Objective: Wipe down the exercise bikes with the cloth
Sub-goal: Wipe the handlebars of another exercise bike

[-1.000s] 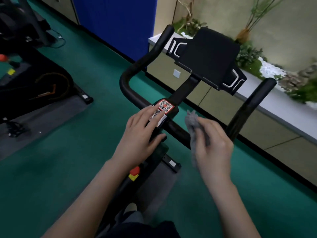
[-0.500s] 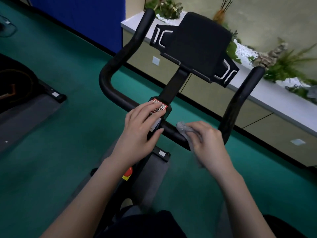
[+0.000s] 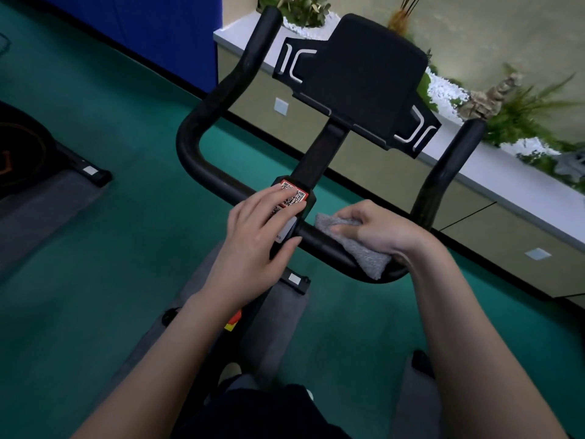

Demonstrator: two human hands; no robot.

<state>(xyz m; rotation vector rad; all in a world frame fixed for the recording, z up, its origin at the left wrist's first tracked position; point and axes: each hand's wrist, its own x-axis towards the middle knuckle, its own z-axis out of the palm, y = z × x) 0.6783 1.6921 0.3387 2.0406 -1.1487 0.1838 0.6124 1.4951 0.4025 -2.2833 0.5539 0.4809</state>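
Note:
A black exercise bike handlebar (image 3: pixel 202 160) curves in front of me, with a black tablet holder (image 3: pixel 364 77) on its centre post. My left hand (image 3: pixel 253 242) rests on the centre clamp, fingers lying over the red QR sticker (image 3: pixel 292 193), thumb against the clamp's near side. My right hand (image 3: pixel 380 231) grips the grey cloth (image 3: pixel 364 251), which is wrapped over the right part of the crossbar. Part of the cloth hangs below the bar.
A second black bike (image 3: pixel 28 153) on a grey mat stands at the left on the green floor. A low white-topped ledge (image 3: pixel 506 185) with plants and stones runs behind the handlebar. A blue panel (image 3: pixel 152 33) stands at the back left.
My right hand has come down onto the crossbar with the cloth and wrapped it round the bar right of the clamp. My left hand stays on the clamp. The view has shifted closer.

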